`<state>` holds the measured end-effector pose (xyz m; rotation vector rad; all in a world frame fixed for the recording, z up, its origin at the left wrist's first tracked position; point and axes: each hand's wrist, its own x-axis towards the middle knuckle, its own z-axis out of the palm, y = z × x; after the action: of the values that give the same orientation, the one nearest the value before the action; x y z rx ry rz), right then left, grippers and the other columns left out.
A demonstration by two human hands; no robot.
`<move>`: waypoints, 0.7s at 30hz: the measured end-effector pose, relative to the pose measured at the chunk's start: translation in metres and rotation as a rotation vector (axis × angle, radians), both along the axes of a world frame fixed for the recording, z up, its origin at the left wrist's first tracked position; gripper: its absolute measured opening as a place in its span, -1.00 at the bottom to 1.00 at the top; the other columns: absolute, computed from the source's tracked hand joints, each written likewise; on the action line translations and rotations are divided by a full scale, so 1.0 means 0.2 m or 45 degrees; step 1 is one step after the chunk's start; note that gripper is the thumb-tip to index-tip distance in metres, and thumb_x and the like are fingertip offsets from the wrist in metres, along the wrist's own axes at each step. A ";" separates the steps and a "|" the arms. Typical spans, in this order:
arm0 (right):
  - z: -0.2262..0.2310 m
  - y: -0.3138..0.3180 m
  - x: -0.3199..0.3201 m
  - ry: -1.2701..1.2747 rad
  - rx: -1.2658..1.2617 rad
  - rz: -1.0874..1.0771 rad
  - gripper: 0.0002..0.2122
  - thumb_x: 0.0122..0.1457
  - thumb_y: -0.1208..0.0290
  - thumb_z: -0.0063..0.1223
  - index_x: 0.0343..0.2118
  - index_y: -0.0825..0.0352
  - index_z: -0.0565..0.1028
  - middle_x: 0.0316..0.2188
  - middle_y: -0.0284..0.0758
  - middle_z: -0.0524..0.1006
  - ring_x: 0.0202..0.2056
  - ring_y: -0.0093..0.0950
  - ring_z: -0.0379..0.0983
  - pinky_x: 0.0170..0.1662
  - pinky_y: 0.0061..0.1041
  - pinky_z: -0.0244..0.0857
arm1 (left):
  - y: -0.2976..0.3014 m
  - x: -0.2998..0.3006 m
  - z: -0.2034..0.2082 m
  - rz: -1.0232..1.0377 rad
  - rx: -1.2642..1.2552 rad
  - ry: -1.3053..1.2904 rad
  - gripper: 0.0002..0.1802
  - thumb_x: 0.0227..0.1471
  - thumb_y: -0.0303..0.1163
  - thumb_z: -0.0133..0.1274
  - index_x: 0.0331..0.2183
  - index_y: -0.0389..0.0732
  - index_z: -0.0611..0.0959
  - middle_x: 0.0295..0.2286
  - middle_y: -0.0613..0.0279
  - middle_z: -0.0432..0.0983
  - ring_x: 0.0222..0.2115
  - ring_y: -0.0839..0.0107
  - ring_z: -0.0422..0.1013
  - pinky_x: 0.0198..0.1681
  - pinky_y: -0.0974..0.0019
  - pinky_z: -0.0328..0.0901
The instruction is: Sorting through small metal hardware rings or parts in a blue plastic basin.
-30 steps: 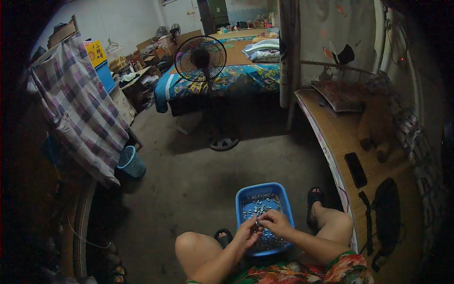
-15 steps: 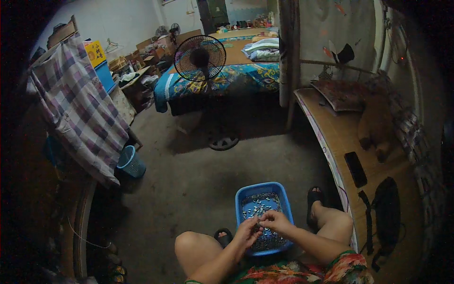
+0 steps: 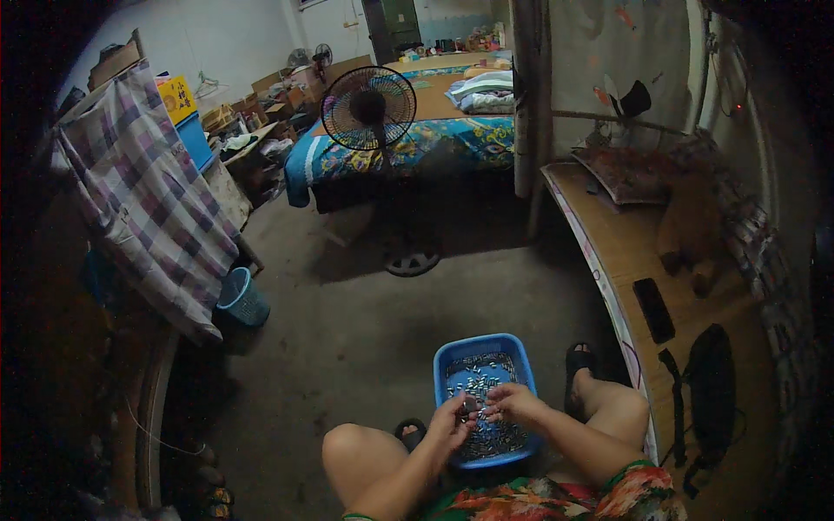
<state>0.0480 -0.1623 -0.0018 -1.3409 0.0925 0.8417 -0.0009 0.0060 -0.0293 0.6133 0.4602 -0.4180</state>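
A blue plastic basin (image 3: 442, 358) stands on the floor between my legs, with many small shiny metal cylinders (image 3: 482, 382) scattered and heaped inside. Above its near half, my left hand (image 3: 452, 424) is closed around a small dark, roundish piece (image 3: 471, 404) that shows at the thumb and fingertips. Just to the right and a little apart, my right hand (image 3: 514, 405) has its fingertips drawn together over the basin. Whatever they pinch is too small to make out.
A standing fan (image 3: 368, 108) is ahead, before a bed with a patterned blue cover (image 3: 469, 139). At right, a mat-covered bench (image 3: 599, 217) holds a phone (image 3: 653, 310) and a black bag (image 3: 711, 382). A light-blue wastebasket (image 3: 244, 300) stands left, beside a checked cloth (image 3: 148, 191).
My hands, whose fingertips met over the basin before, have moved slightly apart. The dark roundish piece in my left hand now shows more plainly.
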 end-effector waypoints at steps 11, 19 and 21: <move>0.03 -0.01 0.01 -0.076 -0.168 0.220 -0.83 0.04 0.40 -0.06 -0.34 0.38 0.37 -0.60 -0.39 0.41 -0.63 -0.65 0.30 -0.66 -0.71 0.14 | -0.01 -0.01 0.07 -0.008 0.034 -0.048 -0.73 -0.01 -0.21 -0.11 -0.43 -0.24 0.44 -0.57 0.21 0.39 -0.63 0.49 0.27 -0.62 0.49 0.17; 0.02 0.01 -0.01 -0.172 0.010 0.118 -0.83 0.03 0.45 -0.05 -0.32 0.38 0.41 -0.60 -0.40 0.42 -0.64 -0.67 0.27 -0.64 -0.72 0.14 | -0.03 -0.02 0.07 -0.025 0.071 -0.031 -0.71 0.00 -0.18 -0.12 -0.42 -0.24 0.44 -0.57 0.25 0.39 -0.63 0.52 0.27 -0.62 0.53 0.16; 0.03 0.01 -0.01 -0.224 -0.022 0.141 -0.83 0.02 0.47 -0.04 -0.31 0.38 0.42 -0.59 -0.39 0.42 -0.64 -0.67 0.27 -0.64 -0.72 0.13 | -0.03 -0.02 0.08 -0.022 0.088 -0.028 -0.71 -0.01 -0.18 -0.11 -0.42 -0.24 0.45 -0.58 0.27 0.39 -0.63 0.52 0.27 -0.62 0.53 0.16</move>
<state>0.0462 -0.1613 0.0038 -1.4408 -0.1135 0.8129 -0.0048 -0.0008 -0.0142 0.6883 0.4501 -0.4125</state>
